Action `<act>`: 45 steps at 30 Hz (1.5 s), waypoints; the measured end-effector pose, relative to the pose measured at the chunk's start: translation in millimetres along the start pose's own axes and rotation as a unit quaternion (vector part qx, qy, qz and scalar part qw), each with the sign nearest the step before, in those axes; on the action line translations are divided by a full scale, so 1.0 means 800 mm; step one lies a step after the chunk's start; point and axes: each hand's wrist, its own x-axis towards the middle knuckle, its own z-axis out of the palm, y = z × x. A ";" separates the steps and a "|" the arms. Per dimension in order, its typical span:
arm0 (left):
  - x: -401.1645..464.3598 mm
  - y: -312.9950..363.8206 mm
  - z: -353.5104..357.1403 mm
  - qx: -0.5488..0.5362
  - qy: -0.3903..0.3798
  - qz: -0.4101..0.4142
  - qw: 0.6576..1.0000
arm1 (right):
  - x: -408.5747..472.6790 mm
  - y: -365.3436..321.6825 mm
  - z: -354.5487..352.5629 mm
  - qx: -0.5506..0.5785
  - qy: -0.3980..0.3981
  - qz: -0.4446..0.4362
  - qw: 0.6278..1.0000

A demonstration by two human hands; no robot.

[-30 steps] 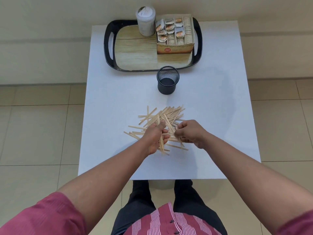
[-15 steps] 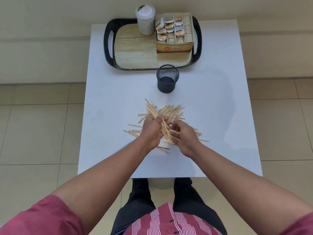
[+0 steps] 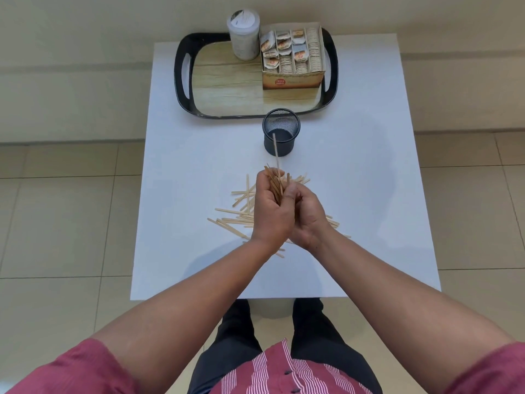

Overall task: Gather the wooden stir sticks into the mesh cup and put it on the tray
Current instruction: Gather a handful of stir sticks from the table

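Observation:
A bundle of wooden stir sticks (image 3: 276,182) stands nearly upright between my two hands, above the middle of the white table. My left hand (image 3: 270,211) grips the bundle from the left. My right hand (image 3: 305,214) curls round it from the right. One stick pokes up higher than the others. Several loose stir sticks (image 3: 230,221) lie scattered on the table under and around my hands. The black mesh cup (image 3: 281,136) stands upright just beyond my hands, in front of the tray (image 3: 181,78), and looks empty.
The black-rimmed tray with a wood-pattern base sits at the table's far edge. It carries a white lidded jar (image 3: 244,35) and an open cardboard box of sachets (image 3: 294,56) on its right half. The white table (image 3: 355,194) stands on a tiled floor.
My hands have lifted a handful of sticks off the pile and turned it from slanting to nearly upright, pressed together between both hands. The cup and the tray stay where they were.

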 end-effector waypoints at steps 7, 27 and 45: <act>-0.008 0.002 0.003 0.015 -0.032 0.060 0.998 | -0.005 -0.004 0.013 0.029 0.007 -0.045 0.999; 0.024 -0.008 -0.024 0.116 -0.158 -0.110 0.974 | 0.007 -0.034 0.024 -0.175 0.102 -0.117 0.972; 0.049 0.001 -0.041 -0.039 -0.193 -0.267 0.943 | -0.003 -0.017 0.014 -0.334 0.096 -0.061 0.936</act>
